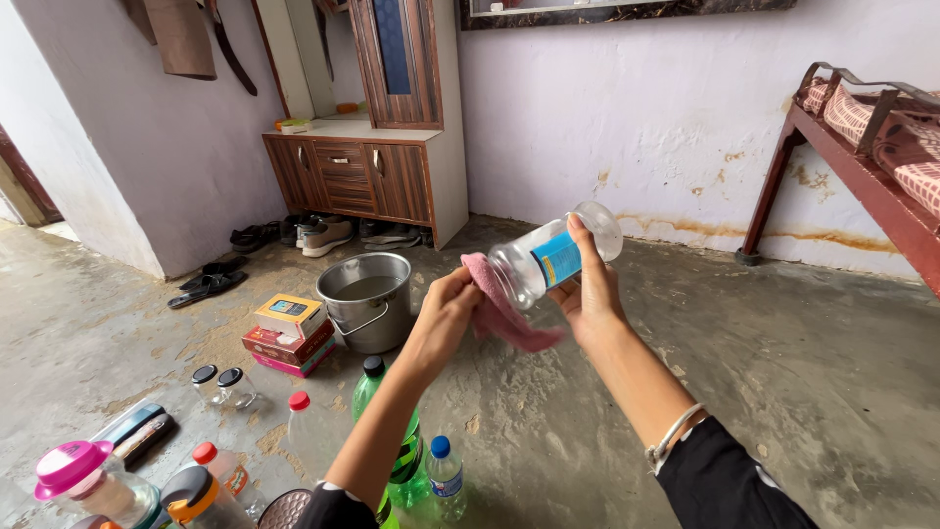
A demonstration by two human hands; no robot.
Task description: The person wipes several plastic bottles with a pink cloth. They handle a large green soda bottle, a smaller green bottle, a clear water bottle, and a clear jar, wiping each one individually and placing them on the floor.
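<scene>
Bare concrete floor (pixel 685 372) below; my right hand (pixel 590 294) clasps the clear plastic jar (pixel 548 257) aloft, left hand (pixel 446 315) pinching a pink cloth (pixel 499 309) against its mouth. Wiping's underway; turning the jar probably comes next.

Clear jar (pixel 553 257) with blue label; pink cloth (pixel 504 309) against it. Below-left of jar: grey metal bucket (pixel 367 299); yellow, red and pink boxes (pixel 289 335); green bottle (pixel 392 431), black cap. Right of jar: red-and-white checked bedding (pixel 896 137).
</scene>
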